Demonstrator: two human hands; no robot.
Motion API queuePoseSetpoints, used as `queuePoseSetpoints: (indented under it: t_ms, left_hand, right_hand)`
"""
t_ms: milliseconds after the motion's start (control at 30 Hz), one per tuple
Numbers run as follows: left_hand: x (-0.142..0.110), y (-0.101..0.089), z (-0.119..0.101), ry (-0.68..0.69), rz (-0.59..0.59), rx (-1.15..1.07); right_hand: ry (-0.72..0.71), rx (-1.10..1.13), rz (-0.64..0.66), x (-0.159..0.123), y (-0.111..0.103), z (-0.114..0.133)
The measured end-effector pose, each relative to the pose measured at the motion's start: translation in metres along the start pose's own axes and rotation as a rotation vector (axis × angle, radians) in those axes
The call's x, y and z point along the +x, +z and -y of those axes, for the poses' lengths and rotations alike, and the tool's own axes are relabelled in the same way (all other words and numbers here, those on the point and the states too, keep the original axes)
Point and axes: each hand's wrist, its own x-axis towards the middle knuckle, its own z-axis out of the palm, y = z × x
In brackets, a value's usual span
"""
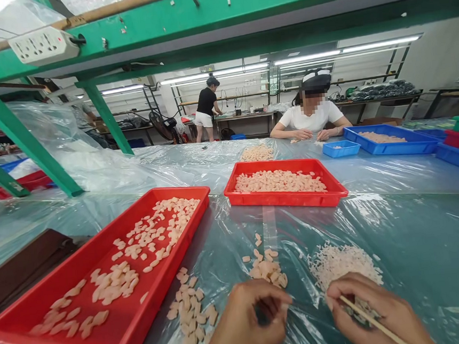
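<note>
My right hand [376, 309] is closed around a thin wooden stick [377, 324], just in front of a heap of small white slivers [344, 265]. My left hand [252, 320] is curled with thumb and fingertips pinched together; whatever is between them is too small to make out. Right beyond its knuckles lies a small pile of pale peach pieces [267, 269]. To its left, more flat peach pieces [191, 309] are spread on the plastic-covered table [432, 240]. A long red tray [159, 285] at the left holds scattered peach pieces.
Another red tray [288, 199], full of peach pieces, sits farther back. A person [310, 114] works across the table beside a small blue tray [340, 149] and a larger blue tray [396, 144]. Green shelf framing [215, 12] with a power strip [44, 45] spans overhead.
</note>
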Motion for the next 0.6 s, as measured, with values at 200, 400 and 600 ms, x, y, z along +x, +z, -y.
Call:
queuePoseSetpoints:
  t_ms: [200,400,600]
  left_hand:
    - [-0.002,0.009,0.017,0.142,0.453,0.148]
    - [-0.002,0.010,0.027,0.151,0.461,0.172]
    - [-0.003,0.007,0.023,0.063,0.436,0.216]
  right_hand:
    - [-0.178,-0.561,-0.149,0.012,-0.028,-0.028]
    - [-0.079,-0.532,-0.147,0.011,-0.035,-0.034]
    - [0.032,0.092,0.082,0.000,-0.013,-0.003]
